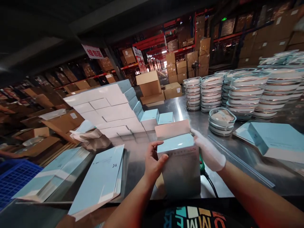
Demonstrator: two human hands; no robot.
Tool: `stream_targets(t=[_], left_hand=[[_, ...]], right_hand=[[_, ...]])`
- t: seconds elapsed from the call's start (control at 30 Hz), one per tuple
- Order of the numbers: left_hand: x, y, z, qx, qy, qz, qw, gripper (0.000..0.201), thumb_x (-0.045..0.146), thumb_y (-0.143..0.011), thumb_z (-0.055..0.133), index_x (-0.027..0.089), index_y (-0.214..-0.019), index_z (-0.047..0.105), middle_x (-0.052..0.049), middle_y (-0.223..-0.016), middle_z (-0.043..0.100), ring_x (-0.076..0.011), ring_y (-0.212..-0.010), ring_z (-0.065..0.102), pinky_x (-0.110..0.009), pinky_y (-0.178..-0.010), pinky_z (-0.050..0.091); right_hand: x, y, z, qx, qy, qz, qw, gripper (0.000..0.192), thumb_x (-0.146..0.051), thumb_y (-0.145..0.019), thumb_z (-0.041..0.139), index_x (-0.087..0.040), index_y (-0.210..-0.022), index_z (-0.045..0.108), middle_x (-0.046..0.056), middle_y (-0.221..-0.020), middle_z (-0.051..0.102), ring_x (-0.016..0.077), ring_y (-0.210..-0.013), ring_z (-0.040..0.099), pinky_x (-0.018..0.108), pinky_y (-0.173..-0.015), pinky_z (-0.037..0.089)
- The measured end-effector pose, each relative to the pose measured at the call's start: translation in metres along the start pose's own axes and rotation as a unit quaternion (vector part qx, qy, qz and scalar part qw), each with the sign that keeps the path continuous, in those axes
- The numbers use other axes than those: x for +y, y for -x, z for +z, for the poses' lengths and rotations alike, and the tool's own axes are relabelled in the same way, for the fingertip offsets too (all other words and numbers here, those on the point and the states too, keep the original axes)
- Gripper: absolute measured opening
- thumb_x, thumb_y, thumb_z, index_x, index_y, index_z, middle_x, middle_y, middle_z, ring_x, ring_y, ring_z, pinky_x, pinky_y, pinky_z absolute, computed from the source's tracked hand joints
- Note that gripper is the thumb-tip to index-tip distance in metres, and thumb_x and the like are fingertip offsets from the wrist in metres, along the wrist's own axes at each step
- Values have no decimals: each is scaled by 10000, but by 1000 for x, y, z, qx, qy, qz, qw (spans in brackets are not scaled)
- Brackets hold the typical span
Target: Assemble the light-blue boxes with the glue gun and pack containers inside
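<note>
Pale blue upright cardboard box between both hands: left hand clasps its left side, right hand grips right edge. Top flap raised, pinkish-white inside.

A steel worktop carries a block of stacked white-and-blue boxes at the back left, stacks of clear lidded containers at the right, flat folded blue cartons near the front left, and another flat carton at the right edge.

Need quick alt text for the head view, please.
Both hands grip an upright pale blue box with its top flap open on a steel table: bare left hand, white-gloved right hand.
</note>
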State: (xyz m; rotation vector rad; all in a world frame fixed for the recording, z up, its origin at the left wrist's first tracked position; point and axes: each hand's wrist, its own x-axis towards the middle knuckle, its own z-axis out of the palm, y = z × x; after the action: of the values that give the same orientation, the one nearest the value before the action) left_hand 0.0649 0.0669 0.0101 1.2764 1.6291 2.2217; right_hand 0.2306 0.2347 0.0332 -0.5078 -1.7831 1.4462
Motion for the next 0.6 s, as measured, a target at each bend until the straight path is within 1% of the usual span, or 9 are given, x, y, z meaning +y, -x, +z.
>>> stream_targets(t=[0.07,0.13,0.2,0.3,0.37,0.4,0.47,0.5,0.6], left_hand=[[-4,4,5,-5,-12,31,999,617,733,-741,885,232,-1077,753,-77,-1020,726,-266,-966,697,-346,-845,559],[-8,8,7,-17,-13,51,998,594,725,-760,881,239,-1084,767,-74,-1030,723,-254,-952,700,-335,-825,561],[-13,11,6,-30,-4,75,997,564,694,-786,880,241,-1102,764,-90,-1124,727,-258,-1011,715,-332,-835,566],[-18,8,3,-28,29,131,991,470,572,-830,905,234,-1096,718,-123,-1312,708,-285,-1199,719,-354,-939,569],[-19,4,-1,-25,65,163,984,445,466,-848,926,262,-1147,667,-98,-1272,746,-280,-1247,723,-394,-1027,558],[-18,1,-3,-27,78,175,981,480,432,-853,930,284,-1209,644,-78,-1219,771,-271,-1242,731,-412,-1050,557],[-14,-5,-6,-60,62,208,974,532,431,-878,908,307,-1319,637,-66,-1159,800,-274,-1257,729,-457,-1087,555],[-11,-8,-7,-91,37,229,969,499,444,-903,882,301,-1330,666,-78,-1168,806,-283,-1272,722,-484,-1106,551],[-5,-12,-10,-169,-28,282,944,268,408,-988,788,264,-1213,776,-111,-1215,811,-303,-1294,708,-541,-1137,539]], right_hand=[[-13,4,10,-19,7,-11,1000,519,-345,-817,597,-186,-1301,695,90,-1119,791,274,-1064,736,412,-1025,588],[-15,6,12,-12,26,-29,999,559,-291,-784,587,-169,-1322,680,100,-1186,778,294,-1161,710,449,-1106,552],[-8,7,5,-30,26,-63,997,554,-308,-842,604,-178,-1379,647,123,-1315,748,319,-1289,672,489,-1172,512],[8,10,-12,-79,42,-134,987,610,-444,-888,786,-232,-1431,606,146,-1565,617,357,-1511,542,527,-1267,435],[18,14,-21,-103,76,-172,977,612,-482,-849,888,-257,-1364,643,148,-1686,505,369,-1599,448,539,-1295,409],[21,17,-24,-113,91,-187,972,550,-466,-863,892,-264,-1323,668,144,-1714,475,363,-1613,432,537,-1292,419],[24,22,-25,-133,96,-217,962,366,-393,-957,817,-278,-1287,709,133,-1710,492,330,-1588,483,510,-1258,475],[24,25,-25,-143,88,-230,959,307,-344,-1003,764,-293,-1302,719,124,-1686,527,307,-1558,526,486,-1236,504],[21,27,-21,-162,59,-272,947,335,-230,-1053,684,-349,-1363,730,91,-1580,638,249,-1456,633,422,-1190,545]])
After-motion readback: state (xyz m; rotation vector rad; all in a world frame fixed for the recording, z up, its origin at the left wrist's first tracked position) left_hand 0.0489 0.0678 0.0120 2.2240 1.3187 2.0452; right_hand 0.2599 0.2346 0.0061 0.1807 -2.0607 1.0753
